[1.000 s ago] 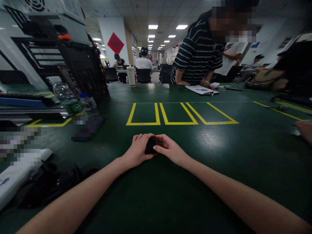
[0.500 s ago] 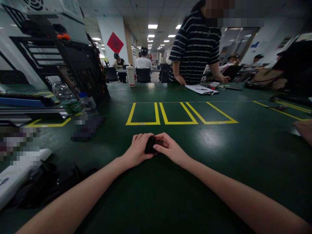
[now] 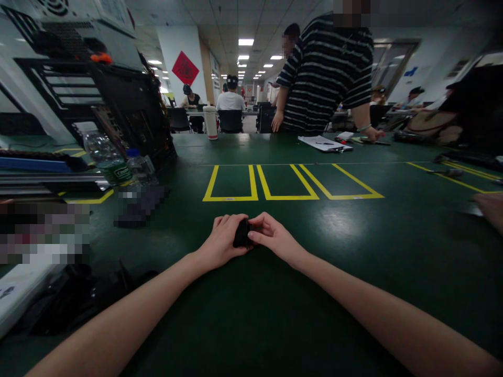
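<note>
- The block (image 3: 241, 234), black and small, sits at the middle of the frame, between the two hands and low over the table (image 3: 251, 324); whether it touches the surface is hidden.
- The left hand (image 3: 222, 241) has its fingers clamped on the block, wrapped over its top and left side, thumb at the near edge.
- The right hand (image 3: 278, 240) has its thumb and fingers drawn near together at the block's right side; whether they grip it, or something small there, I cannot tell.
- The step in hand looks like fine work on that right side, so the left hand would do best as a steady vice, the right using light fingertip pressure.
- Turning the block's right face a little toward the near edge of the frame would likely give a better view, since the fingers cover it.
- Staying low over the bare table, short of the yellow tape (image 3: 236, 199) at centre and clear of the dark parts (image 3: 98, 288) at lower left, should make a dropped piece easier to find.
</note>
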`<state>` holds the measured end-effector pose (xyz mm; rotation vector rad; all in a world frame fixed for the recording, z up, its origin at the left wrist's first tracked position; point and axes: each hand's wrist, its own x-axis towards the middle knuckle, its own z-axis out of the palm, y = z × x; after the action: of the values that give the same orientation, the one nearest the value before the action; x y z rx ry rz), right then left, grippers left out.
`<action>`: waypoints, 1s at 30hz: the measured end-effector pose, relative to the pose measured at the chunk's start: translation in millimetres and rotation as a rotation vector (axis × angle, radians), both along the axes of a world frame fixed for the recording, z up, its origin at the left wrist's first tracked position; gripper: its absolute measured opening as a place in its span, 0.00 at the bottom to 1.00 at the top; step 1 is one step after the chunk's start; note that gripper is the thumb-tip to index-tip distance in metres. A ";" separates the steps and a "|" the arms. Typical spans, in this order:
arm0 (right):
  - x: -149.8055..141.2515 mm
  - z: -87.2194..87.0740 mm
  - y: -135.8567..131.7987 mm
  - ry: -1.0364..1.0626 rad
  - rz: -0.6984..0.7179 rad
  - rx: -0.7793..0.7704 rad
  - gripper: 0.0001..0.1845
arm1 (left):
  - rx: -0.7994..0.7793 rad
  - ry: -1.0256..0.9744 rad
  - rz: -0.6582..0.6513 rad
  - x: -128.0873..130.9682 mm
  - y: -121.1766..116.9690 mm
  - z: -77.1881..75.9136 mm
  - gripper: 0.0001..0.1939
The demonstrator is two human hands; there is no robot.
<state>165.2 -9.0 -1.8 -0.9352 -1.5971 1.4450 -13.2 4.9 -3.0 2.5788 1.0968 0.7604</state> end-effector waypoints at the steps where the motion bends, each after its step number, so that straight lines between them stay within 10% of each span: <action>1: -0.2 0.5 -0.3 -0.008 -0.006 -0.001 0.13 | -0.010 0.002 -0.004 0.0 -0.7 1.7 0.29; 30: 4.3 -2.8 2.5 -0.003 0.063 -0.028 0.22 | -0.029 0.029 -0.001 -1.0 -0.5 2.7 0.29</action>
<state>169.6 -6.4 -4.6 -0.9105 -1.6261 1.5133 -14.2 4.4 -0.4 2.5743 1.1063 0.7036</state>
